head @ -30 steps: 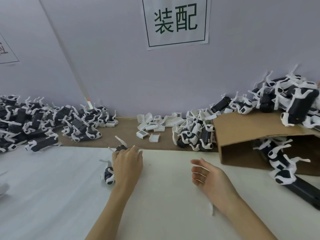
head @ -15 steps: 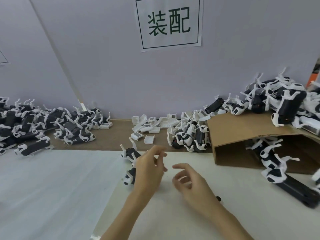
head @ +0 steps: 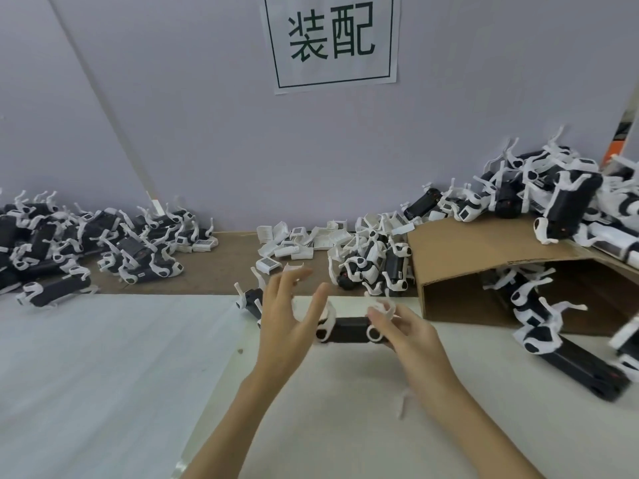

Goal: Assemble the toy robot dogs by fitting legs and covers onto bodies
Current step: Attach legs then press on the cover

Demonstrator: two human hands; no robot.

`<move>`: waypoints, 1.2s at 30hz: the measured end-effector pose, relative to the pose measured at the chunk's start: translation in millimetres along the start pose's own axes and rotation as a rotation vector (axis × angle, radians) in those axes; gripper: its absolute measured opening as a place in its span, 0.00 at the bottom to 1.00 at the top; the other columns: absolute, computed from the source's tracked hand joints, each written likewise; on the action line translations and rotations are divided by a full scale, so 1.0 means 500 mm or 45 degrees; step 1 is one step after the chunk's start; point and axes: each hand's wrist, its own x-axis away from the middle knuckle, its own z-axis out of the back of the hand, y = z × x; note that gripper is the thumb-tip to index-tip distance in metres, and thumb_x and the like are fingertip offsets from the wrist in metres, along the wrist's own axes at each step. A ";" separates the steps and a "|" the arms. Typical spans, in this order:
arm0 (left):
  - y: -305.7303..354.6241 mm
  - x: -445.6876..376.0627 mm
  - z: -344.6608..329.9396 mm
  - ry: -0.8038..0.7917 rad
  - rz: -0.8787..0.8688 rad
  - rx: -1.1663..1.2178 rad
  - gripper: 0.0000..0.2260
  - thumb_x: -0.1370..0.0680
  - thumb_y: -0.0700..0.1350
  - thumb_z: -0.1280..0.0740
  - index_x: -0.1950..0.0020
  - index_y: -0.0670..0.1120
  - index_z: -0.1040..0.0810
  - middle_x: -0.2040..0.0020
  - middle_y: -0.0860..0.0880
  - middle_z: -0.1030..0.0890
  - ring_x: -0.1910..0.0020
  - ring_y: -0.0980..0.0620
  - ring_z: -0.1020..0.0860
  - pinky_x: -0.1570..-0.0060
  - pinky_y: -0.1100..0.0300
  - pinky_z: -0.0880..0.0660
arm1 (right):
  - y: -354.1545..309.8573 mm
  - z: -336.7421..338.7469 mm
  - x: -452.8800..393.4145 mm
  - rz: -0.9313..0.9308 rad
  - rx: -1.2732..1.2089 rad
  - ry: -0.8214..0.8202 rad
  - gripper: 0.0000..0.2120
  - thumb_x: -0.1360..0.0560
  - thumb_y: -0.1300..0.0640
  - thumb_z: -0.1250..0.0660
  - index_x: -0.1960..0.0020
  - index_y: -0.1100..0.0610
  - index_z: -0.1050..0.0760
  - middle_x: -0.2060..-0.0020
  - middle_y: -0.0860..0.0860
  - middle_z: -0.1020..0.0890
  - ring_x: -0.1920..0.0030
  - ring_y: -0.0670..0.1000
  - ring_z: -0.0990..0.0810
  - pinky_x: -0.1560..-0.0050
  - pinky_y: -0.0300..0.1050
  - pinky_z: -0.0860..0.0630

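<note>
A black toy dog body [head: 347, 330] with white legs lies crosswise between my hands, just above the white table. My right hand [head: 406, 335] grips its right end, fingers curled over it and over a white leg [head: 383, 307]. My left hand [head: 285, 318] is at the body's left end with its fingers straight and spread, blurred by motion; whether it touches the body cannot be told. Another black-and-white dog [head: 249, 299] lies on the table behind my left hand, partly hidden.
A heap of dogs [head: 86, 243] fills the back left. Loose white covers [head: 297, 240] and more dogs [head: 373, 267] lie at the back centre. An open cardboard box [head: 484, 250] at right carries a dog pile [head: 553, 202]. A loose white leg [head: 401, 406] lies by my right wrist.
My right hand, empty before, now holds a black dog body. My left hand has left the dog on the table and moved right with its fingers spread.
</note>
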 end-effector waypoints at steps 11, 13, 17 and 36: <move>-0.009 0.006 -0.022 -0.424 0.516 0.716 0.24 0.22 0.63 0.28 0.39 0.44 0.17 0.48 0.39 0.13 0.62 0.40 0.17 0.58 0.53 0.20 | -0.015 0.001 0.001 -0.039 -0.117 -0.071 0.29 0.32 0.39 0.24 0.38 0.56 0.20 0.49 0.55 0.12 0.46 0.53 0.12 0.36 0.53 0.21; -0.013 0.004 -0.017 -0.434 0.495 0.708 0.24 0.21 0.63 0.29 0.40 0.43 0.17 0.49 0.40 0.13 0.62 0.40 0.18 0.59 0.53 0.20 | -0.020 0.001 0.002 -0.033 -0.055 -0.048 0.29 0.32 0.40 0.25 0.38 0.56 0.20 0.52 0.53 0.12 0.49 0.52 0.12 0.44 0.47 0.17; -0.013 0.004 -0.011 -0.444 0.520 0.714 0.25 0.23 0.61 0.28 0.35 0.44 0.18 0.53 0.45 0.16 0.62 0.40 0.18 0.62 0.54 0.21 | -0.041 0.009 0.008 0.003 0.117 -0.064 0.27 0.29 0.39 0.28 0.37 0.52 0.22 0.53 0.47 0.12 0.53 0.51 0.11 0.57 0.39 0.19; 0.004 0.001 -0.006 -0.663 0.375 0.986 0.19 0.14 0.54 0.37 0.23 0.54 0.24 0.38 0.43 0.17 0.49 0.44 0.20 0.53 0.54 0.21 | -0.043 0.021 0.006 -0.579 -1.005 -0.338 0.34 0.24 0.35 0.32 0.26 0.53 0.30 0.35 0.66 0.19 0.37 0.69 0.19 0.50 0.52 0.19</move>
